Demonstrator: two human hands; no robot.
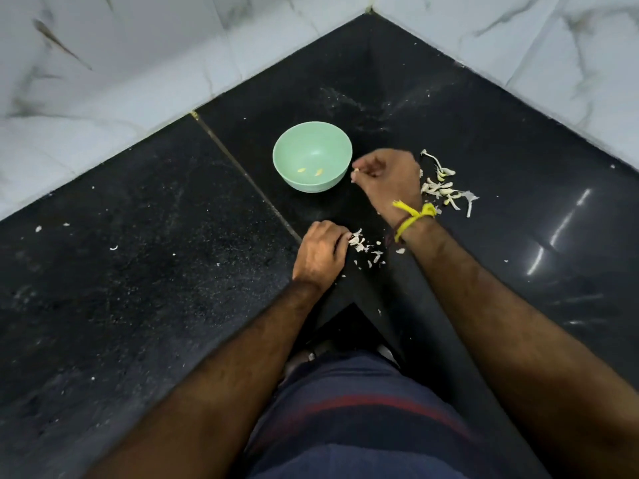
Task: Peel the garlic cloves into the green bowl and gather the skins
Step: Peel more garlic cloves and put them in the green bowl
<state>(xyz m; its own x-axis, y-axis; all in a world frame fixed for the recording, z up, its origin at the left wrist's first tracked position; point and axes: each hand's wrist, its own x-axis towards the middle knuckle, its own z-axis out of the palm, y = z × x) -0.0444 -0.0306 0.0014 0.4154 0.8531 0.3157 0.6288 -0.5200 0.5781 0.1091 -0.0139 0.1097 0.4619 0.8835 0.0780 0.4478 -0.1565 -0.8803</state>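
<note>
A pale green bowl [312, 156] stands on the black counter with two peeled garlic cloves [310, 171] lying in its bottom. My right hand [389, 181] hovers just right of the bowl's rim, its fingertips pinched on a small garlic clove [355, 171]. My left hand [321, 252] rests on the counter nearer to me, fingers curled against a small heap of garlic skins [361, 245]. A larger pile of skins and unpeeled pieces [444, 188] lies to the right of my right hand.
The black stone counter [138, 271] fills a corner, with white marble walls [103, 57] behind and to the right. A seam [242, 167] runs diagonally left of the bowl. Stray skin flakes [113, 248] dot the left side. The counter's inner corner edge [352, 305] is close to my body.
</note>
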